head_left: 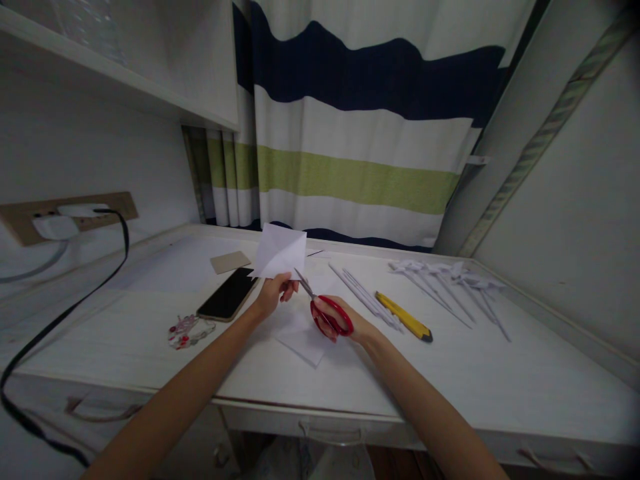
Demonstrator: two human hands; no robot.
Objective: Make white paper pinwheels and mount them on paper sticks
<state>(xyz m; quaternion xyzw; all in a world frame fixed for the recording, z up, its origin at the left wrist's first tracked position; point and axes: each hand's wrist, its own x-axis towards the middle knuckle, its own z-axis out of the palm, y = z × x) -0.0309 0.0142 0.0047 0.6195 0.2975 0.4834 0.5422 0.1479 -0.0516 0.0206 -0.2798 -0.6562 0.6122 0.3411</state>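
Observation:
My left hand (275, 293) pinches the lower edge of a creased white square of paper (281, 250), which stands up above the desk. In my right hand (333, 317) is a pair of scissors with red handles (345, 319), fingers through the loops. The blades point up and left, their tips close beside the paper's lower right corner; whether they touch it I cannot tell. Under the hands lies another white paper sheet (305, 343) flat on the desk.
Left of the hands are a black phone (227, 295), a beaded bracelet (189, 331) and a beige card (230, 262). To the right lie thin white paper sticks (367, 297), a yellow utility knife (404, 317) and several white paper pinwheel-like pieces on sticks (453, 275). A black cable (65, 313) hangs at left.

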